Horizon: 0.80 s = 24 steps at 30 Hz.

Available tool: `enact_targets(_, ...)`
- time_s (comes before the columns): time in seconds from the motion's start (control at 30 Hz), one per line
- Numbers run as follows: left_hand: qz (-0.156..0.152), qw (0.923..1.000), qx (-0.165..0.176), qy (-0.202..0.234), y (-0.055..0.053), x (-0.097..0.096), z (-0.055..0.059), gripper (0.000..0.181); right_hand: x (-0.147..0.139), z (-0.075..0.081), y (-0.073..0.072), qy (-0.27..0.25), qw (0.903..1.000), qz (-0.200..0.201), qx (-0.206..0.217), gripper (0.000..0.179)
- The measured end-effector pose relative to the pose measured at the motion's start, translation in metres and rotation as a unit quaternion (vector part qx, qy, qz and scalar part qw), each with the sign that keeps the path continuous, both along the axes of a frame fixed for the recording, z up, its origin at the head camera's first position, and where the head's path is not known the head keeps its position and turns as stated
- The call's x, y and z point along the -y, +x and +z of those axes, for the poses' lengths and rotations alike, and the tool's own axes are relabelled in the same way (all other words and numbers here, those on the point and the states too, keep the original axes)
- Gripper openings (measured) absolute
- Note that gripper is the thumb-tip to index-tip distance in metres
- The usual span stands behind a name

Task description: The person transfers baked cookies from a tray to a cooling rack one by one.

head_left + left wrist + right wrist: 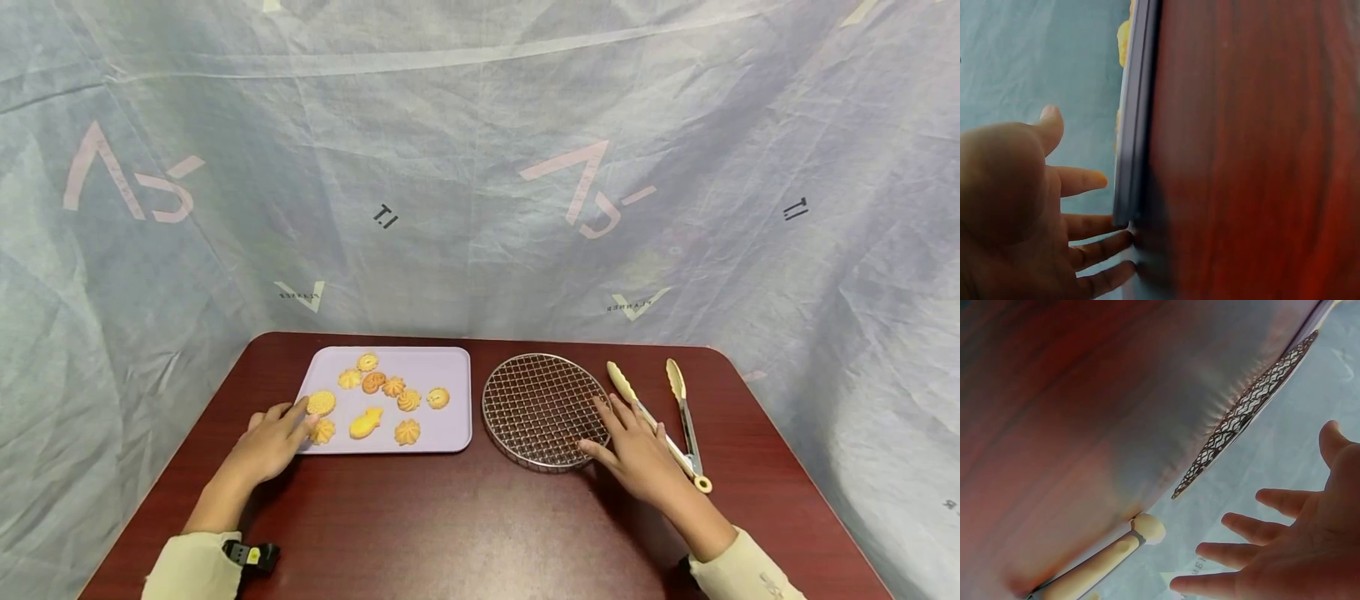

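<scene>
The left hand (273,442), fingers spread, touches the near left corner of the flat lavender cookie tray (450,400). The right hand (637,450), fingers spread, rests at the round wire-mesh cooling rack (540,408), beside cream-tipped metal tongs (686,417).

Lilac tray (450,362) w/ 10 cookies (409,400)

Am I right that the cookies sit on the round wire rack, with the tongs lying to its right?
Not quite. The cookies sit on the lavender tray, to the left of the wire rack, which holds nothing. The head view shows this. The tongs do lie to the rack's right, beside the right hand.
</scene>
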<state>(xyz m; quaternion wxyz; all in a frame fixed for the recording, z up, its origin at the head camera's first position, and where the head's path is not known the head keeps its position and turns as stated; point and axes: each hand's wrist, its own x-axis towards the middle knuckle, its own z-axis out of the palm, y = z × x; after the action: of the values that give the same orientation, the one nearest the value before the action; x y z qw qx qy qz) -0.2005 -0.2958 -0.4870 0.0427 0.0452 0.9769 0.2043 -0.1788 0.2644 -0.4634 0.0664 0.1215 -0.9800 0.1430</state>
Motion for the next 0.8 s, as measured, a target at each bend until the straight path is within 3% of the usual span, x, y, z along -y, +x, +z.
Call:
enact_targets(0.3, -0.01, 0.9974, -0.016, 0.069, -0.004, 0.01, -0.007, 0.063, -0.009, -0.003, 0.003, -0.004, 0.9998, -0.011, 0.014, 0.075)
enact_targets(0.5, -0.019, 0.9919, -0.015, 0.125, -0.003, 0.016, -0.02, 0.049, -0.02, -0.003, 0.009, -0.009, 0.999, -0.027, 0.036, 0.076)
enact_targets(0.6, -0.027, 0.9895, -0.027, 0.14, -0.004, 0.021, -0.024, 0.05, -0.025, -0.003, 0.01, -0.018, 0.9985, -0.03, 0.043, 0.077)
enact_targets(0.8, -0.038, 0.9871, -0.04, 0.151, -0.011, 0.032, -0.021, 0.055, -0.034, -0.005, 0.004, -0.03, 0.9979, -0.033, 0.048, 0.083)
